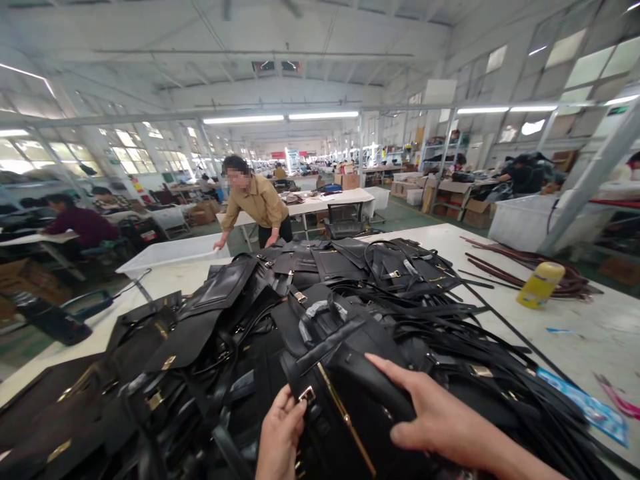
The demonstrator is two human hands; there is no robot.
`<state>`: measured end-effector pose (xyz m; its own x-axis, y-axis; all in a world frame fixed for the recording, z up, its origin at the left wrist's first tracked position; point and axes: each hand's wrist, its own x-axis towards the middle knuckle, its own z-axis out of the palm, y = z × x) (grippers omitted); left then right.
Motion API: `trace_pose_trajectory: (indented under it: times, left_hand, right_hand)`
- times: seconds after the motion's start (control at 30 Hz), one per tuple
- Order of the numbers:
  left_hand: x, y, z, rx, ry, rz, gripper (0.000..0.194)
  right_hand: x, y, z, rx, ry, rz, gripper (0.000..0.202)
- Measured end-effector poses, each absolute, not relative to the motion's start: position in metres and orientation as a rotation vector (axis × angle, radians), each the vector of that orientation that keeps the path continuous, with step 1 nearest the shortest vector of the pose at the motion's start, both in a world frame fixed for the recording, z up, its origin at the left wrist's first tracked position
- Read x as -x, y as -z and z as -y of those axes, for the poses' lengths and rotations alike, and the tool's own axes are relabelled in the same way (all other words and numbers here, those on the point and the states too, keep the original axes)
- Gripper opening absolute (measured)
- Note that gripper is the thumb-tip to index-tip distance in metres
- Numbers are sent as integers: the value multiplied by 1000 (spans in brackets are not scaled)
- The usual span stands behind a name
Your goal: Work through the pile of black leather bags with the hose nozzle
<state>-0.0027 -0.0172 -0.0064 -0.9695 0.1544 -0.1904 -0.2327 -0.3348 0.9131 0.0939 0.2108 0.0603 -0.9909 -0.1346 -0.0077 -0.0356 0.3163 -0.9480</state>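
Note:
A black bag (370,427) with a gold zipper (345,417) lies right in front of me, on top of a large pile of similar black bags (220,307). Near the bag's gold buckle (307,395), my left hand (284,427) is closed, thumb and fingers pinching the strap end there. My right hand (425,410) grips the bag's black side panel, thumb below and fingers stretched along the top. Above the hands, a bag handle (323,310) is wrapped in clear plastic.
A yellow bottle (541,285), brown straps (520,263), a blue packet (585,407) and pink scissors (617,397) lie on the white table (600,323) at right. Across the pile, a person (257,200) leans beside a white bin (173,255).

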Motion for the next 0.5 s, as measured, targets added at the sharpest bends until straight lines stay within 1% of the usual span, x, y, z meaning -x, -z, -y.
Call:
trace_pose_trajectory:
  times: [0.1,0.23,0.4,0.5]
  left_hand:
    - [-10,18,20,161,-2388,-1750,50]
    - [-4,33,21,174,-2350,-1849,55]
    - [-12,38,27,230,-2407,-1840,56]
    - [-46,60,28,332,-2315,-1809,55]
  right_hand:
    - [-86,-55,-185,282,1643,-2557,83]
    - [-57,-56,-152,376,1504,-2698,82]
    - [-35,-78,-140,342,1650,-2761,82]
    - [-51,-89,-162,283,1743,-2713,81]
